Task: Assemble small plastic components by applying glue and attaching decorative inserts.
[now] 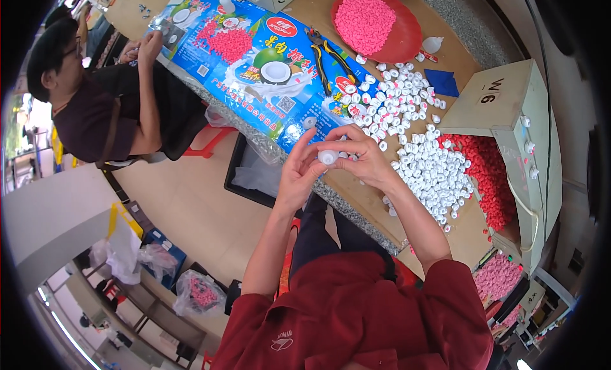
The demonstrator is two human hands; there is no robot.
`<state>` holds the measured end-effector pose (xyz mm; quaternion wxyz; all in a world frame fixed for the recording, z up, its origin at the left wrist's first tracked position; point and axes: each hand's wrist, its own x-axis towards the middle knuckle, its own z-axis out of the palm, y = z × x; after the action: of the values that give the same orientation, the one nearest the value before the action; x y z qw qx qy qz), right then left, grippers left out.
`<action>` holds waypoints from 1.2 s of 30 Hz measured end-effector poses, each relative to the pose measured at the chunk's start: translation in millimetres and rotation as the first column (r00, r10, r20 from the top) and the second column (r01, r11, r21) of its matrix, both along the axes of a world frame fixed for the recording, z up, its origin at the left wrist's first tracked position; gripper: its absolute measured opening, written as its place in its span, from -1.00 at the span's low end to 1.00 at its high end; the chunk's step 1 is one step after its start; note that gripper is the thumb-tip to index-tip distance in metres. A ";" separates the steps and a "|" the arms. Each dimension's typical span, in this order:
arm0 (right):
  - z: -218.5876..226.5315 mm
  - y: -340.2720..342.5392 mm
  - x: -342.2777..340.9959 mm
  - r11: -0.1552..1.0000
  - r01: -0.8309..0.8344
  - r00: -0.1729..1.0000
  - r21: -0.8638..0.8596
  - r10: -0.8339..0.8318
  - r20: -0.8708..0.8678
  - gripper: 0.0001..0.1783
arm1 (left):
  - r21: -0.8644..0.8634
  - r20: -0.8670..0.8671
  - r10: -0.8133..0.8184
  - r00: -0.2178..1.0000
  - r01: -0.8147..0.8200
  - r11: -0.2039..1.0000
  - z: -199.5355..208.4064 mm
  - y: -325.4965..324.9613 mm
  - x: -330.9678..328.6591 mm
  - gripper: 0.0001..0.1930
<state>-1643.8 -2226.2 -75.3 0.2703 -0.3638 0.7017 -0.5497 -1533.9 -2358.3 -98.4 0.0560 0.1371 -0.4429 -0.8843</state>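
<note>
Close together above the table's near edge, my two hands meet around a small white rounded plastic piece. My left hand is closed, its thumb and fingertips at the left side of the piece. My right hand curls its fingers over from the right, the thumb pressed against the piece. Part of what lies between the fingers is hidden. Just beyond my left fingertips is another small white piece. To the right of my right hand spread heaps of white caps, some with pink in them.
A red dish holds pink pieces. Black-and-yellow pliers and loose pink pieces lie on the blue printed sheet. Red pieces fill a grey machine housing. Another person sits at the left side.
</note>
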 end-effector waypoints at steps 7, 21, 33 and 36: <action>6.7 -7.5 1.4 0.997 0.064 0.997 0.044 -0.062 -0.047 -0.56 | -0.237 0.008 0.099 0.995 -0.094 0.967 -10.4 -7.9 1.0 -0.54; 10.0 55.0 10.1 0.942 0.252 0.967 0.222 -0.241 -0.076 -0.70 | -0.781 -0.054 0.485 0.873 -0.340 0.524 -81.3 -146.6 -114.2 -0.68; -10.4 77.7 30.7 0.908 0.300 0.949 0.294 -0.314 0.003 -0.73 | -0.745 -0.160 0.384 0.909 -0.367 0.558 -123.8 -153.2 -115.3 -0.46; -16.6 86.4 53.6 0.887 0.355 0.924 0.295 -0.380 0.031 -0.77 | -0.796 -0.238 0.413 0.879 -0.420 0.435 -133.2 -169.8 -91.6 -0.47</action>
<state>-1590.1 -2139.7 -91.9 0.2413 -0.1572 0.8168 -0.4999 -1625.5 -2528.1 -231.6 0.3311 0.1954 -0.7579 -0.5270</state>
